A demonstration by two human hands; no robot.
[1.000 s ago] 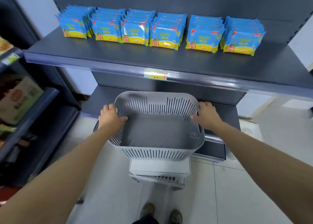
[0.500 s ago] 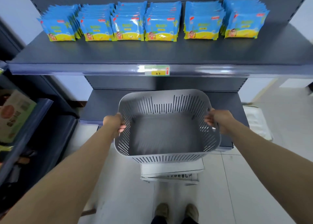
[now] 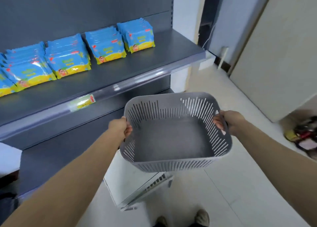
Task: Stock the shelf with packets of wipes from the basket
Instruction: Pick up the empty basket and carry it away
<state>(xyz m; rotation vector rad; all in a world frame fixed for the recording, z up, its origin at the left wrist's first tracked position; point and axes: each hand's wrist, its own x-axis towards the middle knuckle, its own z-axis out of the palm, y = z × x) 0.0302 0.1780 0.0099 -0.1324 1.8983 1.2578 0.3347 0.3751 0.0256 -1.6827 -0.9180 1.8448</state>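
Note:
A grey slotted plastic basket (image 3: 173,141) hangs in the air in front of me, and nothing lies inside it. My left hand (image 3: 120,128) grips its left rim and my right hand (image 3: 229,122) grips its right rim. Several stacks of blue and yellow wipes packets (image 3: 104,45) stand in a row on the dark grey shelf (image 3: 120,69) at the upper left. The leftmost stacks run out of view.
A white stool or crate (image 3: 137,189) stands on the tiled floor under the basket. A lower shelf (image 3: 56,156) juts out at the left. A beige door (image 3: 281,52) is at the right, and a blurred pile of coloured things (image 3: 303,134) lies by it.
I have lifted the basket off the white stand and turned to the right. The shelf with the packets has slid to the left of the view.

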